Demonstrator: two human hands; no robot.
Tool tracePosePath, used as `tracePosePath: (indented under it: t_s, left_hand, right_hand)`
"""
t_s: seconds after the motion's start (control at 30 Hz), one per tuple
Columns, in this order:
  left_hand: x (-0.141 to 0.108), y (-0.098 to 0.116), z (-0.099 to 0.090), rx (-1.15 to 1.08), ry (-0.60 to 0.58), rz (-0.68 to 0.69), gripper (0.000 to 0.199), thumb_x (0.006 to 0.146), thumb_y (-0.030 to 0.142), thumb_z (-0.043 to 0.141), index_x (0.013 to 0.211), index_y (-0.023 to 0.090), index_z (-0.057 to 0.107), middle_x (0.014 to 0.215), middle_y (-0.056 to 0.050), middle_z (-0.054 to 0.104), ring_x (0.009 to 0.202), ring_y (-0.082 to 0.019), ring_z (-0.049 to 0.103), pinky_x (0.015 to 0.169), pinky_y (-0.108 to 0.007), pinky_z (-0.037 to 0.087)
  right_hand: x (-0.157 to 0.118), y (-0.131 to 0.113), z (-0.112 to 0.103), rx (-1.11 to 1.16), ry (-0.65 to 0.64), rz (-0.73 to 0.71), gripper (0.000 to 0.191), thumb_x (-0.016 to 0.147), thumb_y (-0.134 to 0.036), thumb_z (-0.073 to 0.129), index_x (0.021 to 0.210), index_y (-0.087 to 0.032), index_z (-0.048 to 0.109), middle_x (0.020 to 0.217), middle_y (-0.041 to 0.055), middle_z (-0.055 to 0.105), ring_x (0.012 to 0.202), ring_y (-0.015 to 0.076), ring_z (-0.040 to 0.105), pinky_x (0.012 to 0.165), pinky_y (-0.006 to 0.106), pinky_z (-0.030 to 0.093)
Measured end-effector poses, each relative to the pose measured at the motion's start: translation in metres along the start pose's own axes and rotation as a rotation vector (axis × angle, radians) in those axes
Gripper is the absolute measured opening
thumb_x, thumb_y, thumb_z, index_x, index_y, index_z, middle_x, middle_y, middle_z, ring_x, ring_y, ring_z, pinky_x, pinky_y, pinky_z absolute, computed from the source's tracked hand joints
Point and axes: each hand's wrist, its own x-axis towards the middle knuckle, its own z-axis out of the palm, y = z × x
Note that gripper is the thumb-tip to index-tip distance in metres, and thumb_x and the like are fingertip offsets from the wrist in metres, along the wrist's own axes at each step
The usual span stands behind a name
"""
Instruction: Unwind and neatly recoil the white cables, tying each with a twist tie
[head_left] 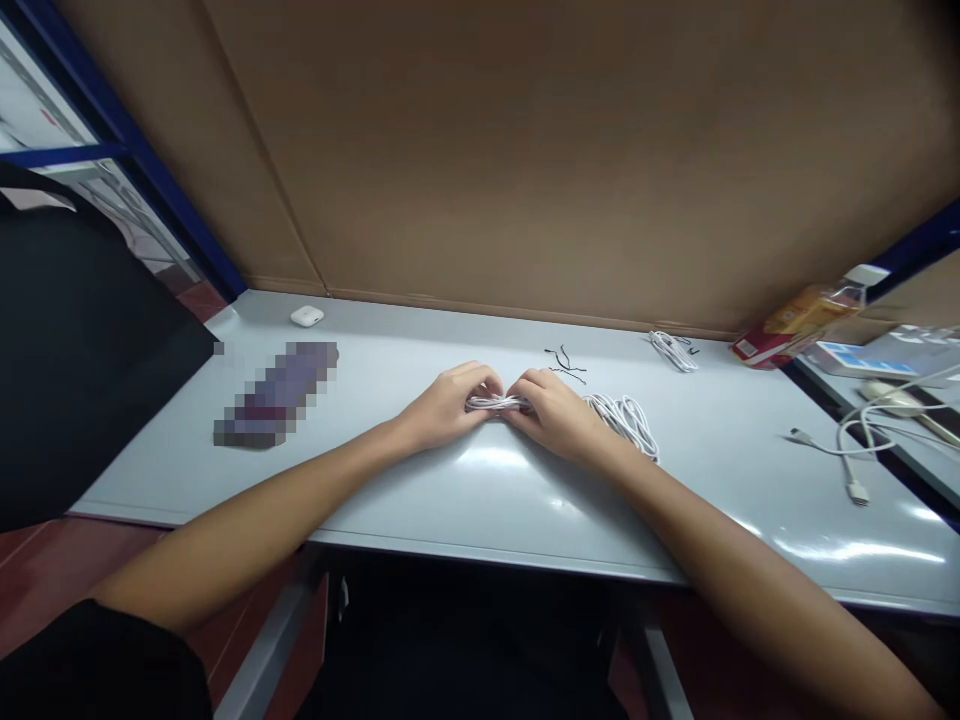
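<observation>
A bundled white cable (495, 402) lies between my two hands, low over the middle of the table. My left hand (456, 400) is closed around its left end, thumb below and fingers curled on top. On the other end, my right hand (551, 410) pinches the bundle close to its middle; the fingertips are partly hidden. Beside my right wrist rests a second white cable coil (628, 420), partly covered by the forearm. Just behind my right hand lie several thin black twist ties (566, 365).
A third, tied white cable (673, 350) sits near the back panel, by a drink bottle (802, 315). Loose white cable ends (855, 485) hang onto the table's right side. At left are a white earbud case (307, 316) and a pixelated, phone-like object (281, 395). A black chair (82, 350) stands beyond.
</observation>
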Motion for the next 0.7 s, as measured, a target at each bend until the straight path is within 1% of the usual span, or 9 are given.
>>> tracePosePath:
  t_s: [0.03, 0.13, 0.2, 0.27, 0.33, 0.47, 0.53, 0.63, 0.7]
  left_hand:
    - [0.0, 0.0, 0.0, 0.028, -0.012, 0.006, 0.009, 0.093, 0.025, 0.065, 0.101, 0.022, 0.066, 0.107, -0.005, 0.071, 0.101, -0.02, 0.069, 0.09, -0.034, 0.057]
    - [-0.001, 0.001, 0.0, 0.171, -0.075, 0.041, 0.024, 0.095, 0.018, 0.058, 0.118, 0.023, 0.065, 0.118, -0.007, 0.072, 0.11, -0.024, 0.067, 0.099, -0.038, 0.053]
    - [-0.002, 0.001, 0.001, 0.314, -0.124, 0.068, 0.028, 0.097, 0.019, 0.055, 0.123, 0.022, 0.064, 0.12, -0.009, 0.071, 0.113, -0.027, 0.064, 0.101, -0.042, 0.05]
    - [-0.002, 0.0, 0.003, 0.445, -0.156, 0.085, 0.024, 0.101, 0.023, 0.051, 0.119, 0.02, 0.066, 0.116, -0.012, 0.069, 0.108, -0.028, 0.062, 0.097, -0.042, 0.05]
    - [-0.003, -0.002, 0.005, 0.515, -0.169, 0.073, 0.023, 0.104, 0.025, 0.045, 0.108, 0.019, 0.067, 0.107, -0.012, 0.068, 0.099, -0.027, 0.062, 0.089, -0.039, 0.05]
    - [-0.004, -0.005, 0.007, 0.416, -0.188, -0.044, 0.024, 0.103, 0.025, 0.04, 0.093, 0.022, 0.063, 0.09, -0.006, 0.067, 0.079, -0.023, 0.061, 0.071, -0.033, 0.047]
    - [-0.006, -0.003, 0.007, 0.322, -0.176, -0.101, 0.022, 0.101, 0.027, 0.042, 0.094, 0.024, 0.062, 0.088, -0.004, 0.069, 0.074, -0.023, 0.062, 0.066, -0.033, 0.044]
    - [-0.008, 0.005, 0.007, 0.193, -0.188, -0.107, 0.019, 0.1, 0.029, 0.045, 0.104, 0.025, 0.063, 0.095, -0.005, 0.073, 0.078, -0.025, 0.066, 0.068, -0.033, 0.046]
    - [-0.009, 0.014, 0.008, 0.127, -0.215, -0.066, 0.019, 0.1, 0.029, 0.045, 0.108, 0.025, 0.061, 0.103, -0.006, 0.073, 0.088, -0.025, 0.069, 0.076, -0.034, 0.049]
  right_hand:
    - [0.0, -0.001, 0.0, 0.001, -0.002, 0.019, 0.014, 0.101, -0.028, 0.058, 0.092, -0.021, 0.065, 0.099, 0.01, 0.064, 0.093, 0.025, 0.059, 0.08, 0.037, 0.048]
    - [0.0, -0.002, 0.0, 0.032, 0.0, 0.049, 0.012, 0.1, -0.029, 0.06, 0.091, -0.021, 0.062, 0.097, 0.0091, 0.065, 0.09, 0.0243, 0.059, 0.077, 0.035, 0.045]
    - [0.0, -0.004, -0.001, 0.106, 0.0, 0.076, 0.013, 0.1, -0.029, 0.059, 0.089, -0.022, 0.06, 0.095, 0.0079, 0.067, 0.085, 0.023, 0.059, 0.074, 0.034, 0.044]
    - [0.0, -0.008, -0.004, 0.203, -0.006, 0.115, 0.015, 0.101, -0.029, 0.057, 0.087, -0.022, 0.059, 0.091, 0.0063, 0.069, 0.08, 0.0214, 0.06, 0.071, 0.032, 0.042]
    - [0.001, -0.011, -0.008, 0.288, -0.004, 0.15, 0.016, 0.101, -0.031, 0.055, 0.088, -0.022, 0.061, 0.089, 0.0052, 0.07, 0.078, 0.0205, 0.061, 0.069, 0.031, 0.042]
    - [-0.001, -0.02, -0.012, 0.397, 0.048, 0.141, 0.009, 0.093, -0.025, 0.056, 0.098, -0.022, 0.062, 0.093, 0.0041, 0.072, 0.079, 0.0201, 0.064, 0.07, 0.031, 0.045]
    - [-0.002, -0.023, -0.012, 0.402, 0.101, 0.102, 0.017, 0.087, -0.023, 0.057, 0.104, -0.023, 0.06, 0.094, 0.0043, 0.072, 0.079, 0.021, 0.064, 0.071, 0.032, 0.047]
    - [-0.003, -0.028, -0.009, 0.316, 0.201, 0.065, 0.017, 0.089, -0.032, 0.057, 0.103, -0.024, 0.058, 0.098, 0.0071, 0.072, 0.082, 0.0233, 0.064, 0.073, 0.034, 0.048]
    - [-0.003, -0.028, -0.005, 0.228, 0.259, 0.089, 0.016, 0.094, -0.039, 0.054, 0.095, -0.024, 0.058, 0.093, 0.0082, 0.073, 0.075, 0.0226, 0.063, 0.069, 0.034, 0.045]
